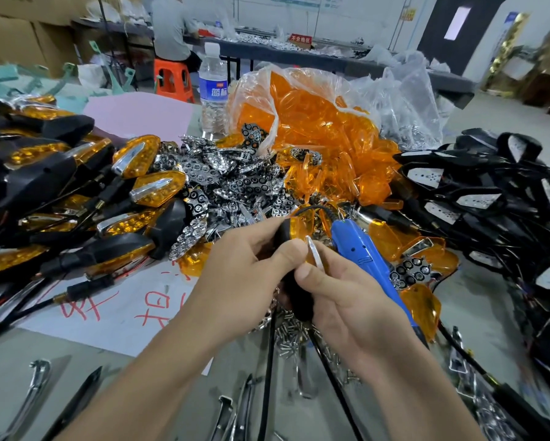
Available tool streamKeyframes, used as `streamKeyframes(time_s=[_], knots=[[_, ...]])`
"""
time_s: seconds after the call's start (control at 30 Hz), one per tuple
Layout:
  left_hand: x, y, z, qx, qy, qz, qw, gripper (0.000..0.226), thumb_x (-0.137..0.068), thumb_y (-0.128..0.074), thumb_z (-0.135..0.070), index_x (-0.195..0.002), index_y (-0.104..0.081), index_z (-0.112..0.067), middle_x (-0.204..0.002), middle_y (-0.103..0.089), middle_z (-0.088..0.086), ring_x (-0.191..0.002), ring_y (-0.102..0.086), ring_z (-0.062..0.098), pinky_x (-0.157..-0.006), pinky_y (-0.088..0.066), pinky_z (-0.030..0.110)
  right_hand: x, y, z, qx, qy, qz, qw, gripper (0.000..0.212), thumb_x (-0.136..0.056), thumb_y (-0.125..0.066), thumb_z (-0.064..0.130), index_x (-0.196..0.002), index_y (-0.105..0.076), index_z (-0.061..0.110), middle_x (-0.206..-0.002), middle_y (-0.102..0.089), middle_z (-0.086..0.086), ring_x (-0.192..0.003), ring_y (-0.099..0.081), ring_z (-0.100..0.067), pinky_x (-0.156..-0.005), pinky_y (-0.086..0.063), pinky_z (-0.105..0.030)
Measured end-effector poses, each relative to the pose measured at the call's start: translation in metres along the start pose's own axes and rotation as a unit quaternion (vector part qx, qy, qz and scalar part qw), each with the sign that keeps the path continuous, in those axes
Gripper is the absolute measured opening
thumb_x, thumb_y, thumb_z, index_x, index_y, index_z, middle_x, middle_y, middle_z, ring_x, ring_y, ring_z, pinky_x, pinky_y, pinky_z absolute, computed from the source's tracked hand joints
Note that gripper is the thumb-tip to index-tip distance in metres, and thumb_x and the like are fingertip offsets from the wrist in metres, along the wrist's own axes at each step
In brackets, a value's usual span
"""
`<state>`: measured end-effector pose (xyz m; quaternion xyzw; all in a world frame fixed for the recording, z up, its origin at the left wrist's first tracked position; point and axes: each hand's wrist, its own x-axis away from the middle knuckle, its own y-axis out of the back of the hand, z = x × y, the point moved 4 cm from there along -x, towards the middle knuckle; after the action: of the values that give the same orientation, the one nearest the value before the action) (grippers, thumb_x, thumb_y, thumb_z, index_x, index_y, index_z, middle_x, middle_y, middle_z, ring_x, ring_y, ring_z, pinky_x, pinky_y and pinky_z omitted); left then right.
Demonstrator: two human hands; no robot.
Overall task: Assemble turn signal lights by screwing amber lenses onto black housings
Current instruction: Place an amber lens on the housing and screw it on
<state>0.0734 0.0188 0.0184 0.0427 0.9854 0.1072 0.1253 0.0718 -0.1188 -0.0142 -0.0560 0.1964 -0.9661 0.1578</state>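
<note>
My left hand point(251, 265) grips a black housing point(294, 297) with an amber lens point(298, 229) seated on its top, held at the centre of the view. My right hand point(340, 291) pinches a chrome trim strip point(315, 253) against the lens edge. A blue electric screwdriver point(362, 249) runs under my right hand, its tip end hidden behind the fingers. A heap of small screws point(291, 337) lies on the table just below both hands.
Finished amber-and-black lights point(76, 192) pile at left, chrome reflectors point(222, 186) in the middle, a bag of amber lenses point(315, 122) behind, black housings point(490, 192) at right. A water bottle point(213, 87) stands at the back. Chrome strips point(38, 393) lie near the front edge.
</note>
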Motion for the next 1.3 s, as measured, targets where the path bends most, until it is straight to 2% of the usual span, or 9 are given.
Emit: streamKeyframes(time_s=[0.27,0.4,0.53,0.7,0.83,0.93,1.07,1.2,1.3], knots=[[0.002,-0.005,0.0,0.036,-0.009,0.012,0.999,0.019,-0.088,-0.061,-0.022,-0.096,-0.075,-0.012,-0.091,-0.076,0.013,-0.092,-0.067,0.039,-0.089,-0.053,0.058,0.003,0.0,0.006,0.024,-0.013,0.025,0.999,0.045,-0.081,-0.071,0.011,-0.117,-0.059,-0.013,-0.1,-0.05,-0.018,-0.088,-0.047,-0.03,-0.073,-0.047,-0.032],[0.001,-0.007,-0.001,0.022,-0.003,0.034,0.999,0.025,-0.088,-0.059,-0.027,-0.107,-0.076,-0.028,-0.1,-0.079,0.002,-0.1,-0.072,0.026,-0.096,-0.053,0.055,0.004,0.0,0.009,0.017,-0.007,0.049,0.999,0.028,-0.079,-0.073,0.009,-0.106,-0.068,0.003,-0.09,-0.058,-0.014,-0.08,-0.056,-0.02,-0.07,-0.051,-0.027],[0.001,-0.007,-0.006,0.051,0.008,0.047,0.998,0.033,-0.09,-0.061,-0.039,-0.121,-0.073,-0.042,-0.114,-0.077,-0.012,-0.114,-0.069,0.01,-0.107,-0.051,0.045,0.003,0.001,0.013,0.07,0.032,0.042,0.996,0.04,-0.071,-0.079,0.004,-0.109,-0.068,0.0,-0.094,-0.061,-0.017,-0.09,-0.058,-0.025,-0.085,-0.049,-0.035],[0.002,-0.003,-0.011,0.044,-0.037,0.027,0.998,0.034,-0.092,-0.061,-0.04,-0.124,-0.073,-0.041,-0.115,-0.076,-0.017,-0.111,-0.07,0.005,-0.1,-0.055,0.037,0.006,-0.001,0.023,0.143,0.095,-0.016,0.985,0.038,-0.07,-0.079,0.006,-0.107,-0.074,0.015,-0.087,-0.066,-0.007,-0.083,-0.06,-0.021,-0.077,-0.052,-0.031],[0.001,0.002,-0.014,0.063,-0.062,0.058,0.994,0.035,-0.096,-0.06,-0.032,-0.128,-0.07,-0.04,-0.123,-0.074,-0.015,-0.122,-0.065,0.006,-0.104,-0.052,0.028,0.014,-0.005,0.031,0.107,0.092,-0.005,0.99,0.034,-0.09,-0.067,0.029,-0.12,-0.074,0.016,-0.114,-0.048,-0.05,-0.105,-0.048,-0.06,-0.102,-0.04,-0.063],[0.002,-0.001,-0.014,0.113,-0.044,0.063,0.991,0.034,-0.096,-0.06,-0.043,-0.127,-0.071,-0.044,-0.136,-0.068,-0.014,-0.134,-0.058,0.011,-0.114,-0.045,0.034,0.017,-0.007,0.034,0.104,0.103,-0.006,0.989,0.043,-0.09,-0.065,0.032,-0.128,-0.071,0.013,-0.116,-0.042,-0.054,-0.111,-0.042,-0.065,-0.111,-0.033,-0.072],[0.006,-0.008,-0.013,0.192,-0.003,0.05,0.98,0.036,-0.093,-0.061,-0.049,-0.122,-0.076,-0.033,-0.118,-0.076,-0.001,-0.112,-0.069,0.025,-0.109,-0.049,0.053,0.014,-0.006,0.036,0.08,0.131,-0.001,0.988,0.053,-0.079,-0.073,0.038,-0.126,-0.073,0.015,-0.094,-0.062,-0.028,-0.086,-0.057,-0.029,-0.087,-0.048,-0.031],[0.007,-0.01,-0.012,0.262,0.022,0.052,0.964,0.034,-0.092,-0.057,-0.03,-0.115,-0.079,-0.016,-0.109,-0.077,0.011,-0.1,-0.071,0.023,-0.092,-0.058,0.036,0.011,-0.002,0.032,0.075,0.141,-0.01,0.987,0.046,-0.081,-0.073,0.022,-0.126,-0.073,0.012,-0.111,-0.074,-0.016,-0.1,-0.064,-0.03,-0.097,-0.051,-0.037],[0.008,-0.009,-0.013,0.271,0.023,0.037,0.962,0.031,-0.092,-0.056,-0.027,-0.106,-0.079,-0.012,-0.118,-0.074,0.018,-0.109,-0.069,0.037,-0.096,-0.057,0.042,0.011,-0.003,0.032,0.064,0.15,-0.021,0.986,0.042,-0.082,-0.071,0.014,-0.124,-0.074,0.01,-0.103,-0.074,-0.015,-0.086,-0.065,-0.019,-0.085,-0.053,-0.027]])
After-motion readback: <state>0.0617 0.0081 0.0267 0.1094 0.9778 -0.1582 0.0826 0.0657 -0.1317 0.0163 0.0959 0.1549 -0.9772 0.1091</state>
